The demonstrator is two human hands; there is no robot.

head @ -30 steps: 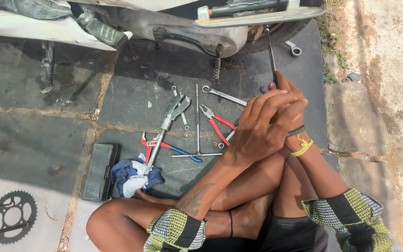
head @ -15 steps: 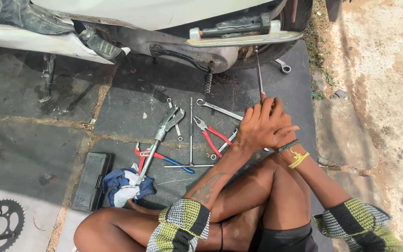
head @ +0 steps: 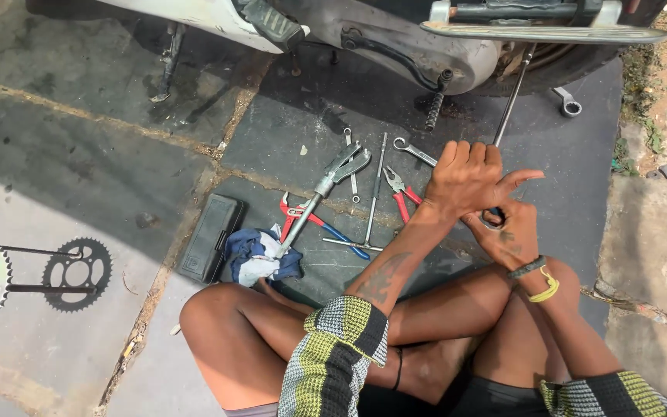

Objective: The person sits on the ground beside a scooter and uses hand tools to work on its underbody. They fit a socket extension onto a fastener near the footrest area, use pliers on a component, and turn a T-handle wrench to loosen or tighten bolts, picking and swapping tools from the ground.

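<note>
I sit cross-legged on the paved ground beside a white motorbike [head: 395, 31]. My right hand [head: 507, 232] grips the handle of a long metal rod tool [head: 512, 96] that reaches up under the bike's footrest. My left hand [head: 468, 176] lies over the right one, fingers spread, pressing on the same handle. Spread before my knees are an adjustable wrench [head: 332, 179], red-handled pliers [head: 400, 191], red and blue pliers [head: 310, 220], a T-handle wrench [head: 372, 201] and a spanner [head: 414, 152].
A black tool case [head: 211, 236] and a blue and white rag [head: 258, 255] lie by my left knee. Two chain sprockets [head: 32, 272] sit at the far left. A ring spanner [head: 567, 102] lies near the rear wheel; the bike's stand [head: 167, 66] stands at upper left.
The view has dipped and shifted, so the bike fills more of the top. My left hand has opened its fingers over the right hand; both stay on the rod's handle.
</note>
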